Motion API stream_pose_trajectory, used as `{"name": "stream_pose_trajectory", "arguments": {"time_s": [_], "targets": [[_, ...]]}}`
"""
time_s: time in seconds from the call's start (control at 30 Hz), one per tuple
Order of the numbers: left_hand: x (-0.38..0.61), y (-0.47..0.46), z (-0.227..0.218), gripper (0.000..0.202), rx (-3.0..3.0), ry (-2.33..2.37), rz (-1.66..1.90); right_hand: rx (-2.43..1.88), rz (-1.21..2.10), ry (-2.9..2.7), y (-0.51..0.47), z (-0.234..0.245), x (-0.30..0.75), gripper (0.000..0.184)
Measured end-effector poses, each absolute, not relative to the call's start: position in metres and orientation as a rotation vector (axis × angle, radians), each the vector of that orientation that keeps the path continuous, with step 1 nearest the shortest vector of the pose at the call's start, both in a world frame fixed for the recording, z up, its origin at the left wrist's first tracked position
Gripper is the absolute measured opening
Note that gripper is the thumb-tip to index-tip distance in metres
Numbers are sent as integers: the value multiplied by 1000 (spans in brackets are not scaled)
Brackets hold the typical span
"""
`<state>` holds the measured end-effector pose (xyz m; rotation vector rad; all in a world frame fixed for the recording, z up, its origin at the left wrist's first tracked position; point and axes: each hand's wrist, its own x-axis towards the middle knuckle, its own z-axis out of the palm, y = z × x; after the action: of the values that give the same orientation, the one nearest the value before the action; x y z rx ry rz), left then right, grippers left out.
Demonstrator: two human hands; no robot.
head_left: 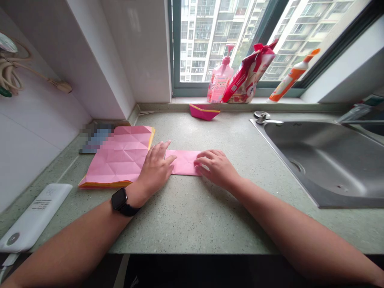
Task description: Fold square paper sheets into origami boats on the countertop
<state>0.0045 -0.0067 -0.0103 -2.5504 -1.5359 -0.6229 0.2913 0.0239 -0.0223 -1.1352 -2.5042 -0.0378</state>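
A folded pink paper strip point(184, 162) lies flat on the counter between my hands, with crease lines across it. My left hand point(157, 163) rests at the strip's left end, its fingers stretched and apart, and covers that end. At the right end, my right hand point(214, 166) touches the paper with loosely bent fingers, and a gap shows between thumb and forefinger. Left of my left hand lies a stack of creased pink sheets point(120, 154) with yellow edges. Beyond the strip stands a folded dark-pink paper boat point(204, 113) near the window ledge.
A steel sink point(330, 160) is set into the counter point(192, 216) at the right. On the ledge stand a pink pump bottle point(220, 82), a red-and-white bag point(250, 76) and an orange-and-white bottle point(291, 78). A white power bank point(37, 216) lies at the left.
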Motion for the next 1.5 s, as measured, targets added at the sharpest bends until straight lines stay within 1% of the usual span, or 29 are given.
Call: {"name": "stream_pose_trajectory", "arguments": {"time_s": [0.07, 0.2, 0.3, 0.47, 0.57, 0.67, 0.93, 1.07, 1.13, 1.27, 1.3, 1.33, 1.5], "targets": [[6, -5, -11, 31, -2658, -1467, -603, -1153, -6, -2519, 24, -23, 291, 8], [13, -9, -10, 40, -2952, -1292, -617, -1175, 23, -2533, 24, -24, 291, 17], [19, -16, -8, 36, -3087, -1164, -543, -1167, 44, -2554, 24, -22, 292, 22], [17, -21, -6, 43, -3140, -1131, -319, -1151, 80, -2590, 26, -23, 296, 25], [16, -21, -5, 49, -3129, -1122, -256, -1138, 79, -2599, 28, -25, 298, 25], [18, -21, -3, 54, -3099, -1117, -229, -1116, 70, -2599, 31, -27, 301, 26], [21, -24, -5, 60, -3101, -1144, -202, -1048, 146, -2606, 37, -29, 306, 30], [23, -24, -8, 57, -3099, -1191, -226, -1032, 183, -2608, 40, -29, 311, 33], [24, -24, -8, 55, -3100, -1201, -224, -1026, 206, -2598, 42, -28, 316, 37], [25, -24, -7, 56, -3095, -1229, -194, -1002, 275, -2534, 45, -25, 325, 59], [26, -24, -7, 57, -3095, -1235, -189, -989, 287, -2510, 45, -24, 325, 61], [26, -24, -7, 57, -3095, -1237, -187, -976, 292, -2487, 45, -24, 324, 61], [24, -23, -9, 58, -3088, -1197, -242, -1014, 243, -2500, 39, -26, 310, 46]]}}
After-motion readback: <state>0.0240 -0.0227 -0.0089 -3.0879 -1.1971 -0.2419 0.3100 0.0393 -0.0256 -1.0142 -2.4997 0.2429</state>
